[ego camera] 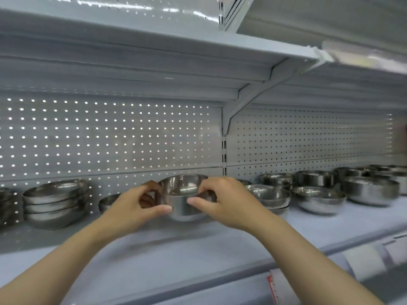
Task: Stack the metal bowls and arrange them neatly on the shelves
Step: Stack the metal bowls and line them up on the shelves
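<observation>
A small steel bowl (184, 195) is held between both hands at the middle of the grey shelf (176, 249), just above or on its surface. My left hand (134, 205) grips its left rim with thumb in front and fingers behind. My right hand (222, 199) pinches the right rim the same way. A stack of three wider metal bowls (55, 203) stands at the left. Another bowl (108, 201) is partly hidden behind my left hand. To the right lie several loose and stacked bowls (319, 199).
A pegboard back wall (110, 137) closes the shelf behind. An upper shelf (154, 47) on a bracket (242, 102) hangs overhead. Price-label strips (363, 260) run along the front edge. More bowls (372, 190) crowd the far right.
</observation>
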